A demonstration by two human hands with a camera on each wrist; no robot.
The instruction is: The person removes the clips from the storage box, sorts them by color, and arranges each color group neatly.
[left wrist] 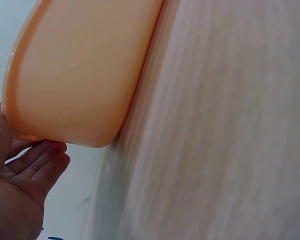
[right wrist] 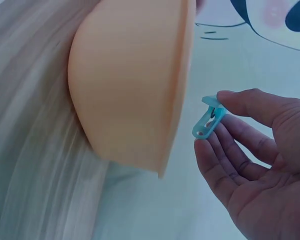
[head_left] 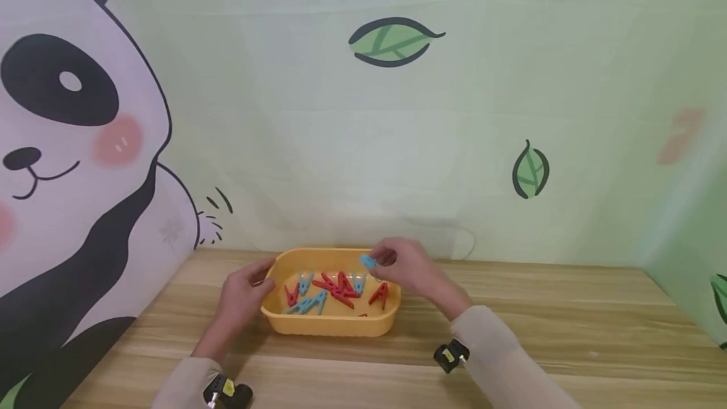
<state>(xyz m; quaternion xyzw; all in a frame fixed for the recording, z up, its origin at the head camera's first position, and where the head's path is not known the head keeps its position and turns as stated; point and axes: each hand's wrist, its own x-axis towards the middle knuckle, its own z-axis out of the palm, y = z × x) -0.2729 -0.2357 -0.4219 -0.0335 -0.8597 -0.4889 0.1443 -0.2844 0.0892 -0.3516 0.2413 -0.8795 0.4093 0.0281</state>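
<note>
A yellow plastic basin sits on the wooden table with several red clothespins and blue clothespins lying loose inside. At its left end, my left hand holds the rim; in the left wrist view the fingers lie against the outer wall. My right hand is raised over the basin's right end. Between its thumb and fingers it pinches one blue clothespin, which is above rim height and beside the basin's wall in the right wrist view.
The wooden table runs out to both sides and toward me. Close behind the basin rises a pale green backdrop printed with a panda and leaves. Small black wrist cameras are strapped at both sleeves.
</note>
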